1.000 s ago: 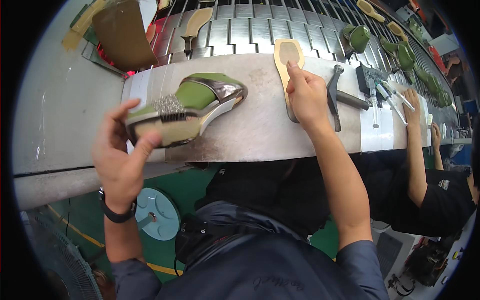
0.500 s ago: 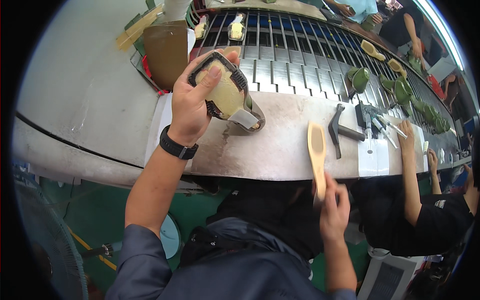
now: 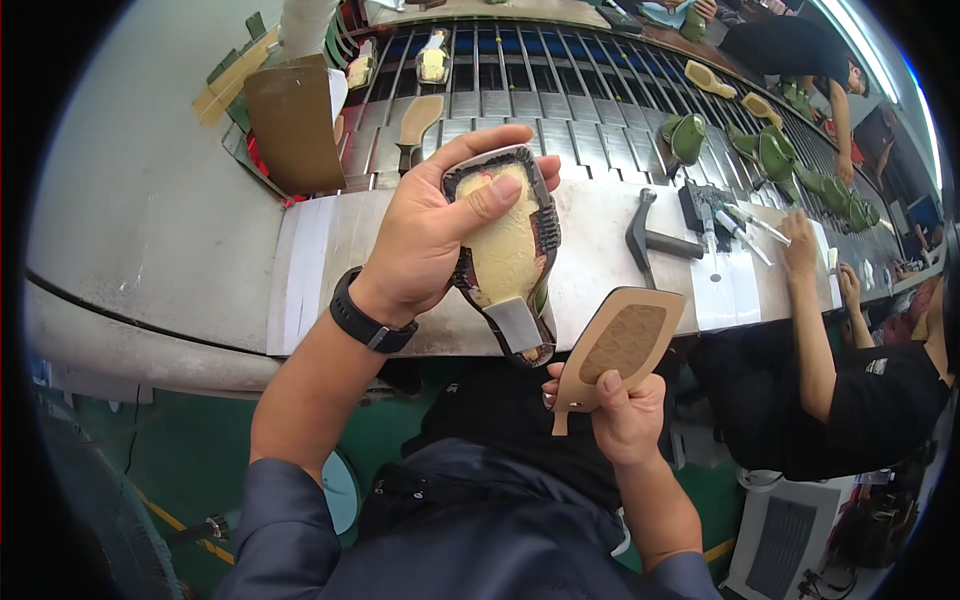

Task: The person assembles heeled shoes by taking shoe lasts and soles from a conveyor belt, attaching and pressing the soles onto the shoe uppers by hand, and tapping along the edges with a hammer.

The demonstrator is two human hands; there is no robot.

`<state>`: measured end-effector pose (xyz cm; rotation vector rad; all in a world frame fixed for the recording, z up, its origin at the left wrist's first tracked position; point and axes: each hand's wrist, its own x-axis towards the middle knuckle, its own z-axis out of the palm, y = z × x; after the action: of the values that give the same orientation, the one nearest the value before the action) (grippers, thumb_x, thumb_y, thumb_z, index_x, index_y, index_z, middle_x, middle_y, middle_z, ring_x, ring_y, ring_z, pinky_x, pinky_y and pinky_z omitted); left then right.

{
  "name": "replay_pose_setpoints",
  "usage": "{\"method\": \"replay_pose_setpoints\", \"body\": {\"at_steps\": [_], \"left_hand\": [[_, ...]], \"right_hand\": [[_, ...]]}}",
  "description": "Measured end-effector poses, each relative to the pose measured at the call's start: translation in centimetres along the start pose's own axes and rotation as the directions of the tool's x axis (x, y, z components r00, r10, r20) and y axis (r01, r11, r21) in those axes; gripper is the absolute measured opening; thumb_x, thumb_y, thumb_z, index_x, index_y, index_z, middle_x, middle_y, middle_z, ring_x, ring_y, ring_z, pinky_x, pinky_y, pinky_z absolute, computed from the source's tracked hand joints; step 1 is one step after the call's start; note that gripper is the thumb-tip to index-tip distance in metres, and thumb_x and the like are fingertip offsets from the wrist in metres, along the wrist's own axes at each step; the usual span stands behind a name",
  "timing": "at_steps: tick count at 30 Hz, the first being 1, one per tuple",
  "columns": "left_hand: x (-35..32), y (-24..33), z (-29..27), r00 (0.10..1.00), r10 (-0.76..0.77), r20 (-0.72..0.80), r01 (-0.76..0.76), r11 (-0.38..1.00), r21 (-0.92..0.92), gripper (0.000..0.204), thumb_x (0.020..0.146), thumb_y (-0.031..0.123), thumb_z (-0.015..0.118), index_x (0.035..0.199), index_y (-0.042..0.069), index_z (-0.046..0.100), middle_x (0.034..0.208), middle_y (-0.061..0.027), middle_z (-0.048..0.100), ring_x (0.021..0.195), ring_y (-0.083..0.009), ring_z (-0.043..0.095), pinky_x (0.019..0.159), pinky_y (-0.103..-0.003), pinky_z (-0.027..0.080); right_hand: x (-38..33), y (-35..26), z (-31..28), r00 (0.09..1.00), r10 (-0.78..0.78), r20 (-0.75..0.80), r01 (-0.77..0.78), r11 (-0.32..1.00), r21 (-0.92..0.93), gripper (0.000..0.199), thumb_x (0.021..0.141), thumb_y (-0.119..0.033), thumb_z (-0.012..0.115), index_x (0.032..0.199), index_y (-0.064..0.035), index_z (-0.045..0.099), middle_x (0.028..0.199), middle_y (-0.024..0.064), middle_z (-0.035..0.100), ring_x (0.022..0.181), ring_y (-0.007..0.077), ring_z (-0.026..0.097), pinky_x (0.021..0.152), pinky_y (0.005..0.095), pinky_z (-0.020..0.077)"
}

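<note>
My left hand is wrapped round an upturned shoe upper, its thumb pressed on the cream-coloured bottom. Dark pleated edges fold in round that bottom, and a pale flap lies across the narrow end, which points down toward me. Lower and to the right, my right hand grips a tan shoe sole near its narrow end. A textured, darker oval shows on the sole's face. Sole and upper are close together, and I see a small gap between them.
A hammer lies on the bench beside white tube-like tools. Behind runs a roller conveyor with another tan sole, upturned uppers and green shoes. A brown board stands left. A co-worker's arm rests at right.
My right hand has lifted the sole and turned its broad face toward me, bringing it nearer the upper. My left hand has shifted right with the upper, now held more upright in view.
</note>
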<state>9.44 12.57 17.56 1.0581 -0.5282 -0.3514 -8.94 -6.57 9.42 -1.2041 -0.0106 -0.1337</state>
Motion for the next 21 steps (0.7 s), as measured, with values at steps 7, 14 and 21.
{"method": "replay_pose_setpoints", "body": {"at_steps": [7, 14, 21], "left_hand": [[-1.0, 0.1, 2.0, 0.993, -0.025, 0.111, 0.03, 0.999, -0.043, 0.055, 0.111, 0.033, 0.053, 0.15, -0.006, 0.046, 0.142, -0.0308, 0.06, 0.136, -0.0377, 0.059, 0.111, -0.047, 0.053], [-2.5, 0.7, 2.5, 0.98, -0.017, 0.197, 0.016, 1.0, 0.008, 0.092, 0.097, 0.069, 0.062, 0.148, -0.006, 0.048, 0.144, -0.0297, 0.06, 0.138, -0.0371, 0.058, 0.116, -0.049, 0.047], [-2.9, 0.5, 2.5, 0.977, 0.009, 0.215, -0.005, 1.0, -0.016, 0.094, 0.076, 0.039, 0.091, 0.147, -0.007, 0.048, 0.144, -0.0282, 0.06, 0.137, -0.0346, 0.058, 0.116, -0.047, 0.047]], "right_hand": [[2.5, -4.4, 4.7, 0.986, 0.034, 0.162, -0.028, 0.999, -0.04, 0.045, 0.108, -0.03, 0.061, 0.119, 0.0127, 0.066, 0.101, 0.025, 0.076, 0.083, 0.0301, 0.078, 0.071, 0.039, 0.0657], [3.6, -4.2, 5.2, 0.976, 0.071, 0.205, -0.031, 0.98, -0.194, 0.046, 0.109, -0.035, 0.06, 0.111, 0.0099, 0.07, 0.092, 0.0178, 0.077, 0.079, 0.0232, 0.077, 0.069, 0.0334, 0.0625], [3.1, -3.9, 6.0, 0.993, -0.012, 0.116, 0.026, 0.992, -0.12, 0.025, 0.106, -0.02, 0.068, 0.106, 0.0029, 0.079, 0.087, 0.0056, 0.078, 0.076, 0.0068, 0.067, 0.065, 0.0243, 0.0527]]}}
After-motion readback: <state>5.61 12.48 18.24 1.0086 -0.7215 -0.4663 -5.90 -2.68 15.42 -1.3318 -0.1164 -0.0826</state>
